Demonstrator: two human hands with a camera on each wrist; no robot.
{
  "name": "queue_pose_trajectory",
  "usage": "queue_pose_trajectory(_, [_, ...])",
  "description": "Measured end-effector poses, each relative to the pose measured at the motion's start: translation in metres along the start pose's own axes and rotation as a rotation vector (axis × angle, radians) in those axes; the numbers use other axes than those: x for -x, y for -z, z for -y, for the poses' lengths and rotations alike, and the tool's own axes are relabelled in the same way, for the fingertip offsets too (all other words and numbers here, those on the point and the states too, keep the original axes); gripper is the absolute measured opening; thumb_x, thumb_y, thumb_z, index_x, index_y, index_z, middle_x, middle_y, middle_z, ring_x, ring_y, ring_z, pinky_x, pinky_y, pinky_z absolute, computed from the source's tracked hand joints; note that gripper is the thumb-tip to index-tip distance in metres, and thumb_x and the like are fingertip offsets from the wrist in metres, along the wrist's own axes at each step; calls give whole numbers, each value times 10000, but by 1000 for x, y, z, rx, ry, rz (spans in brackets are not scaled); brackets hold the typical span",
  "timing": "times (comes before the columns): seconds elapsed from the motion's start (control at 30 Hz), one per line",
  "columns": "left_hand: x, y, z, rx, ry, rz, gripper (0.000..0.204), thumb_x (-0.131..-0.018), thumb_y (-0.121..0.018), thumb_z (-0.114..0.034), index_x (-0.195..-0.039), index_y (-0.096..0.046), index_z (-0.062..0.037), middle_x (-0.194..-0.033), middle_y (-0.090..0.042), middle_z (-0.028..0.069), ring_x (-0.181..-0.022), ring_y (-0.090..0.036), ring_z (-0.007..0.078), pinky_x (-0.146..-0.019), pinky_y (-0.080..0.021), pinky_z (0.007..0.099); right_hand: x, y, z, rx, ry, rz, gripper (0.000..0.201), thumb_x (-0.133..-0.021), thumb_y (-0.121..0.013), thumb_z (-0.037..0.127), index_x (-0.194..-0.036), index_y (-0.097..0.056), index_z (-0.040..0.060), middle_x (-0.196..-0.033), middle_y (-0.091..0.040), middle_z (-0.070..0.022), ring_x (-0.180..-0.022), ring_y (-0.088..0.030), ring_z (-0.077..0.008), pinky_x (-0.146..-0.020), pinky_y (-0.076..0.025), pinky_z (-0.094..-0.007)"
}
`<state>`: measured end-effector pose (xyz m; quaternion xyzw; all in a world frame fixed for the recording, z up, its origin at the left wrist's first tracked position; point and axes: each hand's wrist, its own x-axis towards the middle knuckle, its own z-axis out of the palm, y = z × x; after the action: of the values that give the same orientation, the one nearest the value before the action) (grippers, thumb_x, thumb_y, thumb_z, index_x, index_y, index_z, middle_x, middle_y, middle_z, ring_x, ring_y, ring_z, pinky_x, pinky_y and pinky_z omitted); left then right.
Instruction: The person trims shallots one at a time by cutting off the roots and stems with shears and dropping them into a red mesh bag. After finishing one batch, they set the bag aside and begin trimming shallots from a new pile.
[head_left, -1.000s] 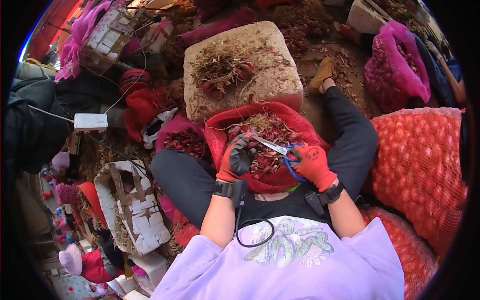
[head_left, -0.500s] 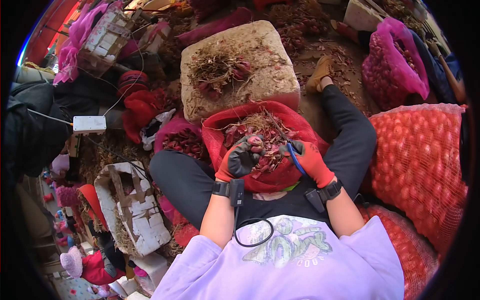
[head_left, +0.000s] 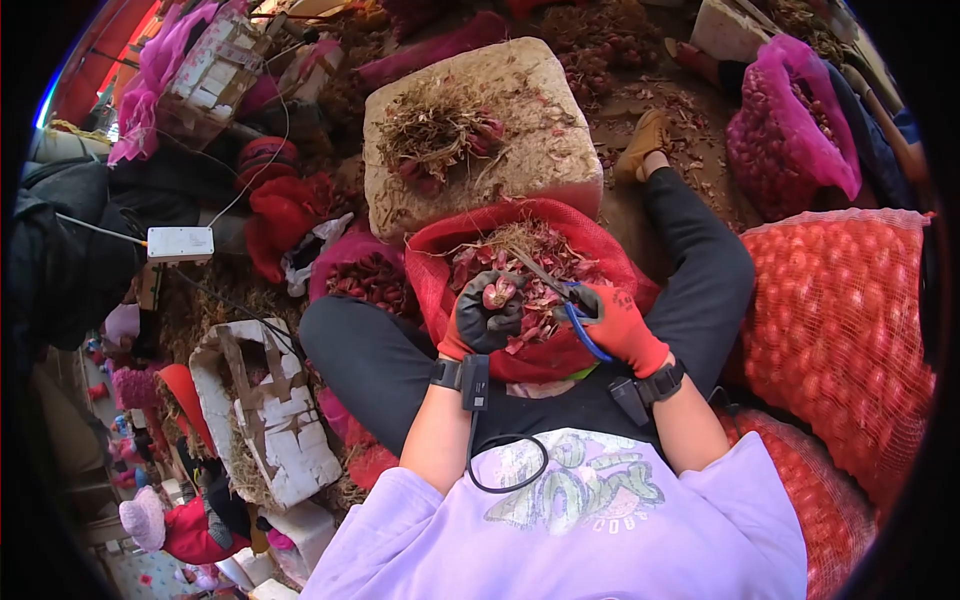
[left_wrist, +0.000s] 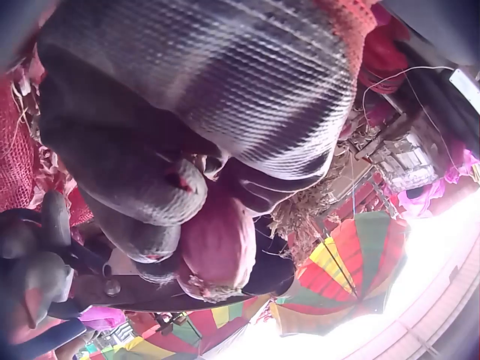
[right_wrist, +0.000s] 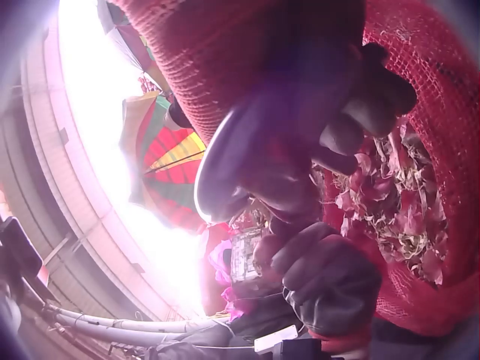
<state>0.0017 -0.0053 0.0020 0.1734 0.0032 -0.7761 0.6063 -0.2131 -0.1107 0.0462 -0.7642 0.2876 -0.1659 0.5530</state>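
Note:
In the head view the gloved left hand [head_left: 481,318] holds a pinkish shallot [head_left: 498,292] in curled fingers. The left wrist view shows that shallot [left_wrist: 219,244] pinched between dark fingertips and thumb. The gloved right hand [head_left: 622,325] grips the blue handle [head_left: 586,334] of scissors, whose blades [head_left: 541,270] point up and left over a red mesh bag [head_left: 635,268]. Dry skins and stalks [head_left: 528,240] fill the bag's mouth. In the right wrist view a rounded scissor handle [right_wrist: 212,176] shows beside the right hand; how far the blades are parted is unclear.
A foam block [head_left: 540,130] with dried stalks and shallots [head_left: 440,130] stands beyond the bag. Full red net sacks [head_left: 835,330] lie at the right, a pink net bag [head_left: 770,150] behind them. A broken foam box [head_left: 300,450] is at the left.
The left hand has turned so the shallot shows in its palm. The scissors have swung from pointing left across the left hand to pointing up and left, away from it.

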Motion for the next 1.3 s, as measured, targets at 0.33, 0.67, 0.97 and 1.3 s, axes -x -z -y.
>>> queue_pose_trajectory(0.33, [-5,6,5,-6,16,43,370,-921,-416,-328,-1003,-595,-15,-674,-508,41,-421,-386,92,-411,-338,231,0,-1,8,-101,-26,-31,318,-781,-708,251,-961,-617,5,-791,-626,-141,-694,-597,-231,-669,-457,-333])
queue_pose_trajectory(0.67, [-9,7,25,-1456,-423,-33,299,-853,-558,-162,-1099,-493,-4,-900,-579,92,-756,-555,213,-697,-461,310,-6,-16,13,-375,-30,16,309,-814,-669,162,-1066,-597,-2,-939,-671,-98,-813,-612,-139,-740,-472,-286])
queue_pose_trajectory(0.97, [-18,0,61,-1310,-410,-292,239,-860,-555,-127,-1048,-510,15,-915,-605,88,-751,-585,180,-630,-486,326,-5,-30,-15,54,102,-114,247,-772,-651,191,-936,-585,18,-857,-635,-151,-757,-622,-281,-687,-480,-358])
queue_pose_trajectory(1.3, [-15,-33,43,-1962,-691,-4,458,-882,-523,-214,-1289,-421,-30,-1048,-557,82,-885,-575,161,-719,-469,259,-16,-26,-43,350,-83,-240,286,-796,-627,284,-950,-576,48,-846,-639,-160,-775,-619,-323,-678,-478,-393])
